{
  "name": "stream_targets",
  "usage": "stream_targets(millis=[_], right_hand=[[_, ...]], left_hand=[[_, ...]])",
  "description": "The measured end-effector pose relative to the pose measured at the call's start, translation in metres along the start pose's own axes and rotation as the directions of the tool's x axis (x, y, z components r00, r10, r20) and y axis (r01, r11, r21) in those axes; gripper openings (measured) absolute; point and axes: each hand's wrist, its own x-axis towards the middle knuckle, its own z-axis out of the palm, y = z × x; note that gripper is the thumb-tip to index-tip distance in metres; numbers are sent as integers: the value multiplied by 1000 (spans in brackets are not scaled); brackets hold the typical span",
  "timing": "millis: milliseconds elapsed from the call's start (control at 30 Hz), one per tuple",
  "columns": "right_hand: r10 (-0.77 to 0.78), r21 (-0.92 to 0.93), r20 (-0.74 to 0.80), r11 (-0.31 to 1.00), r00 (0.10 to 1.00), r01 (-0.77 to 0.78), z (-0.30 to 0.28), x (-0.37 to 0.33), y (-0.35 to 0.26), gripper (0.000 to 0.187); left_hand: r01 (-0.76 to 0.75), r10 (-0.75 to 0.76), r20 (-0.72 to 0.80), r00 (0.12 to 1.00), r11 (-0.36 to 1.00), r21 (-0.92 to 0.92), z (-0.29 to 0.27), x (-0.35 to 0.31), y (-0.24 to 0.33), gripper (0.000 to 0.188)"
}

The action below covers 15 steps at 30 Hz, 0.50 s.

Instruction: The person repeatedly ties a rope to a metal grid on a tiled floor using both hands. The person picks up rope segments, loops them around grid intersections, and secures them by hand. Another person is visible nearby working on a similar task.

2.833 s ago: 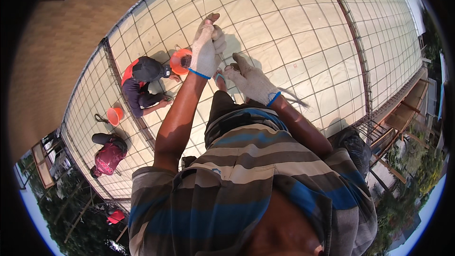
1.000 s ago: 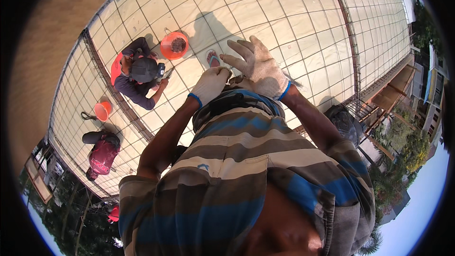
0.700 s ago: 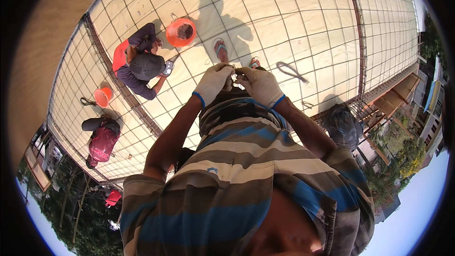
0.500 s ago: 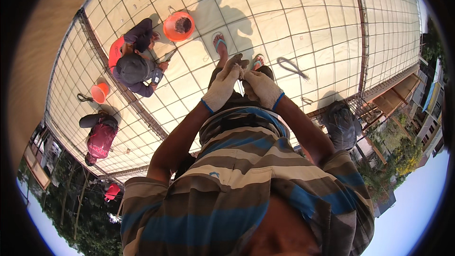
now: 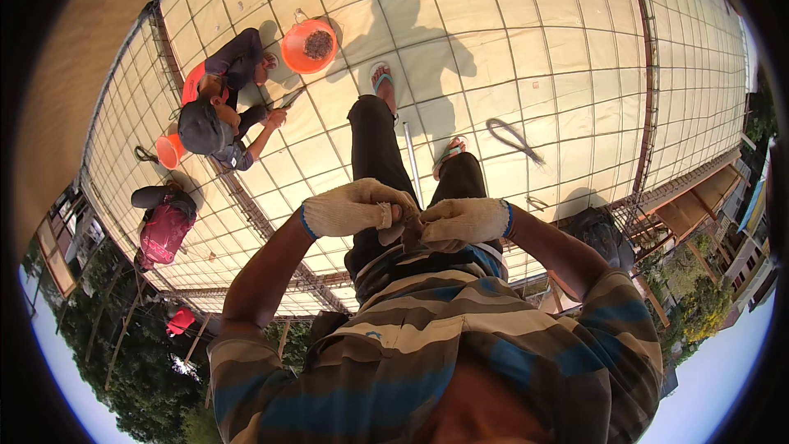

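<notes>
At waist height, left hand (image 5: 353, 210): gloved, fingers bent in against the right's; how firmly, or on what, could not be told.
Right hand (image 5: 467, 222): gloved, likewise curled at the tips, its hold hidden.
Pale rod (image 5: 411, 156): showed between the legs (image 5: 380, 144), just below the hands; a sudden drop of either could have knocked it.
Wire loop (image 5: 527, 150): lay on the mesh (image 5: 516, 80) near the right sandal (image 5: 451, 150), which a careless sidestep might have snagged.
</notes>
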Motion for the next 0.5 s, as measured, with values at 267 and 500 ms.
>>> stream_targets(millis=[267, 500], right_hand=[[-378, -327, -760, 926, 528, 191, -324, 138, 103, 33], [-490, -483, -869, 870, 66, 95, -616, 347, 115, 31]], left_hand=[[311, -148, -336, 930, 806, 504, -319, 168, -40, 45], [721, 270, -677, 685, -112, 684, -665, 287, -154, 41]])
